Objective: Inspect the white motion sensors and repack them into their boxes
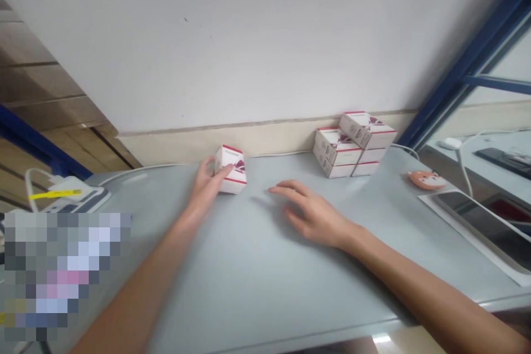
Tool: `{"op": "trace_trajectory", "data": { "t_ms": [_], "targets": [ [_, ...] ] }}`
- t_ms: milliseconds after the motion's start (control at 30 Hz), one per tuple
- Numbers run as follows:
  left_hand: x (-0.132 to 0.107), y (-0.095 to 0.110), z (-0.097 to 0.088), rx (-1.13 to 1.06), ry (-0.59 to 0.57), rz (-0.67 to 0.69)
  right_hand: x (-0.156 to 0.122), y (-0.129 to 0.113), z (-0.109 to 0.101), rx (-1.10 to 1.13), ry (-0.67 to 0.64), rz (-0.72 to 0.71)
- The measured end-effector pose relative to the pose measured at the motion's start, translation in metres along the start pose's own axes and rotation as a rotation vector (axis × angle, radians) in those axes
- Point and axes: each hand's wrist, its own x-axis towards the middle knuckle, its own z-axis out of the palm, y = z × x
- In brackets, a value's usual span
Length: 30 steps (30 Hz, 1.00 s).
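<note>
My left hand point(207, 180) is closed around the left side of a small white box point(231, 171) with red edges and a dark red print. The box sits on the grey-blue table point(249, 282) near the back wall, the thumb lying across its top face. To the right, my right hand point(309, 210) is held low over the table with its fingers apart and nothing in them. Farther right, several matching boxes point(338, 146) are stacked in two columns against the wall, the right column higher than the left.
An orange animal-shaped object point(427, 180) lies right of the stack. Beside it, a dark flat panel point(481, 227) rests on a white sheet. Blue frame bars point(452, 66) rise on the right. At left stand a white device point(78, 193) with a cable and a blurred patch.
</note>
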Motion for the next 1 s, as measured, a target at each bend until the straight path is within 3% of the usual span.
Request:
{"op": "trace_trajectory", "data": {
  "t_ms": [200, 333, 400, 533, 667, 800, 1000],
  "targets": [
    [0.018, -0.009, -0.018, 0.303, -0.12, 0.246, 0.004, 0.002, -0.016, -0.065, 0.177, -0.023],
    [0.016, -0.008, -0.026, 0.68, -0.058, 0.518, 0.007, 0.014, -0.033, -0.21, 0.428, -0.024],
    [0.015, -0.007, -0.03, 0.796, -0.102, 0.607, 0.007, 0.024, -0.042, -0.286, 0.537, 0.002],
    [0.015, -0.006, -0.036, 0.968, -0.201, 0.581, 0.005, 0.049, -0.052, -0.506, 0.634, 0.116],
    [0.02, -0.01, -0.038, 1.036, -0.183, 0.522, -0.001, 0.077, -0.055, -0.697, 0.624, 0.289],
    [0.025, -0.019, -0.038, 0.971, -0.146, 0.522, -0.004, 0.092, -0.054, -0.736, 0.59, 0.308],
    [0.023, -0.024, -0.034, 0.83, -0.138, 0.544, -0.004, 0.092, -0.054, -0.71, 0.617, 0.309]
  ]
}}
